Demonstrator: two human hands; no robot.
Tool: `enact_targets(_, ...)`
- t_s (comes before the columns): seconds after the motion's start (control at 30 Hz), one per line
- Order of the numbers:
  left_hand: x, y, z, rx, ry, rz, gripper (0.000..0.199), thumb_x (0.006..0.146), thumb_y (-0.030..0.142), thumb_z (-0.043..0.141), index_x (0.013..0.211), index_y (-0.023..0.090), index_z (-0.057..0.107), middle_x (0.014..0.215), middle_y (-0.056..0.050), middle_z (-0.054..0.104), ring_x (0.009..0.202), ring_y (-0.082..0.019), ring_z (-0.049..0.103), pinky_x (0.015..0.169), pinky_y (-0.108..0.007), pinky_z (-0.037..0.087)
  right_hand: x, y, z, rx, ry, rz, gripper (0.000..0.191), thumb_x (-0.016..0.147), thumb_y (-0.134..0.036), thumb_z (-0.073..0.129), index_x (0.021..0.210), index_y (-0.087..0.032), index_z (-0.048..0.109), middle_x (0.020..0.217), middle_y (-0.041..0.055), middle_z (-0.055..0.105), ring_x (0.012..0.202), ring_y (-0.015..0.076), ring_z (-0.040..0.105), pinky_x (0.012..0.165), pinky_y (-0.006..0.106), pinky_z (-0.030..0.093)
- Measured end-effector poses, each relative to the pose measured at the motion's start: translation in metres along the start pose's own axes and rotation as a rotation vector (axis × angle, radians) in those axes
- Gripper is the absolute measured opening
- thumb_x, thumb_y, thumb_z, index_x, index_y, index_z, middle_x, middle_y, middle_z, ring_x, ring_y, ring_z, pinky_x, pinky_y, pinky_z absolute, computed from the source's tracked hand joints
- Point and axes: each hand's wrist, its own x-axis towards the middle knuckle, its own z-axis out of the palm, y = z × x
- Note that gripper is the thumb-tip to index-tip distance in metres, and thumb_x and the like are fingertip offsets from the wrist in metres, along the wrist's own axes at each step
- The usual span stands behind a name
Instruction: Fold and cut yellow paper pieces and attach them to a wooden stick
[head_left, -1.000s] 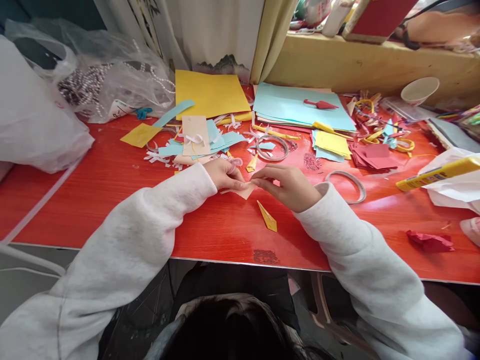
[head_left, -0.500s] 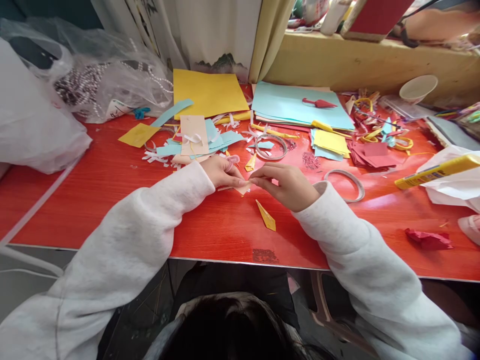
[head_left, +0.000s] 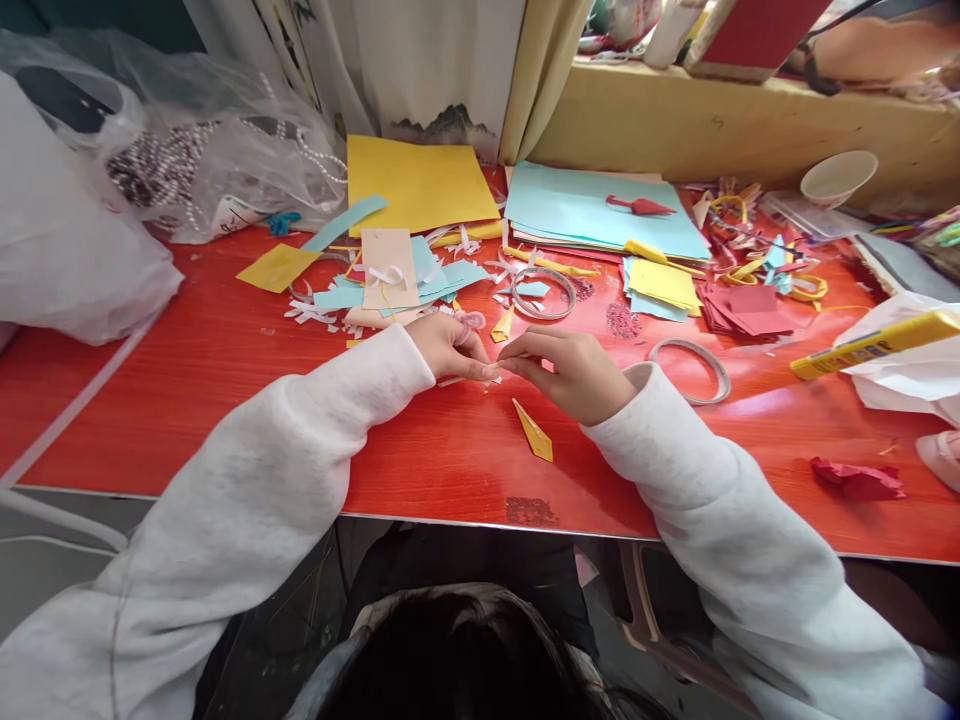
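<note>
My left hand (head_left: pixel 448 347) and my right hand (head_left: pixel 574 371) meet fingertip to fingertip above the red table (head_left: pixel 225 400), both pinching one small pale peach piece of paper (head_left: pixel 491 374). Most of that paper is hidden by my fingers; only a sliver shows between them. A small folded yellow paper point (head_left: pixel 534 432) lies on the table just in front of my right hand. Both arms wear white sleeves.
Behind my hands lie paper scraps, a yellow sheet (head_left: pixel 416 185), a stack of light blue sheets (head_left: pixel 600 212) with a red folded shape (head_left: pixel 641 207), two tape rings (head_left: pixel 544 293) (head_left: pixel 694 370) and red squares (head_left: pixel 746 310). Plastic bags (head_left: pixel 82 220) sit left; a yellow tube (head_left: pixel 874 345) and crumpled red paper (head_left: pixel 859 480) right.
The peach paper showed as a wider flat piece between my hands a second ago; now it is folded smaller and nearly hidden under my fingertips. My hands drew slightly closer together.
</note>
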Motion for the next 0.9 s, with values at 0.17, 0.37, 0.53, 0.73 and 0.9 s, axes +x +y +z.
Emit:
enact_targets(0.17, 0.004, -0.008, -0.004, -0.212, -0.038, 0.016, 0.025, 0.068, 0.036, 0.068, 0.080, 0.014, 0.070, 0.060, 0.001, 0.063, 0.053, -0.006, 0.055, 0.052, -0.017, 0.045, 0.000, 0.001, -0.002, -0.058, 0.103, -0.036, 0.011, 0.084, -0.013, 0.050, 0.082, -0.017, 0.060, 0.078, 0.0056, 0.064, 0.067, 0.0129, 0.058, 0.059, 0.024, 0.046)
enact_targets(0.37, 0.007, -0.012, -0.008, -0.359, -0.027, -0.082, 0.026, 0.063, 0.035, 0.074, 0.075, 0.012, 0.069, 0.057, 0.000, 0.065, 0.053, -0.008, 0.060, 0.053, -0.018, 0.050, 0.001, 0.001, -0.001, -0.070, 0.160, -0.093, 0.011, 0.083, -0.010, 0.051, 0.082, -0.017, 0.060, 0.078, 0.0060, 0.064, 0.067, 0.0121, 0.058, 0.060, 0.024, 0.047)
enact_targets(0.53, 0.005, -0.009, -0.006, -0.336, 0.022, -0.105, 0.020, 0.067, 0.032, 0.071, 0.070, 0.013, 0.068, 0.056, 0.001, 0.062, 0.052, -0.006, 0.058, 0.054, -0.018, 0.049, 0.001, 0.000, -0.001, -0.051, 0.167, -0.075, 0.010, 0.083, -0.012, 0.052, 0.082, -0.017, 0.061, 0.076, 0.0054, 0.063, 0.065, 0.0123, 0.057, 0.061, 0.026, 0.047)
enact_targets(0.73, 0.003, -0.001, 0.000, -0.104, 0.290, 0.098, 0.024, 0.071, 0.037, 0.065, 0.068, 0.013, 0.066, 0.054, 0.003, 0.058, 0.053, -0.005, 0.053, 0.076, -0.028, 0.050, 0.003, -0.002, -0.006, 0.309, 0.119, 0.272, 0.023, 0.083, -0.036, 0.056, 0.081, -0.014, 0.063, 0.072, 0.0055, 0.064, 0.062, 0.0135, 0.058, 0.061, 0.029, 0.049)
enact_targets(0.9, 0.001, -0.001, 0.008, 0.040, 0.442, 0.277, 0.023, 0.071, 0.036, 0.064, 0.078, 0.014, 0.069, 0.070, -0.001, 0.063, 0.068, -0.010, 0.054, 0.072, -0.027, 0.048, 0.004, -0.004, -0.012, 0.803, 0.004, 0.572, 0.039, 0.070, -0.050, 0.066, 0.081, -0.013, 0.061, 0.062, 0.0031, 0.062, 0.050, 0.0112, 0.058, 0.051, 0.027, 0.051)
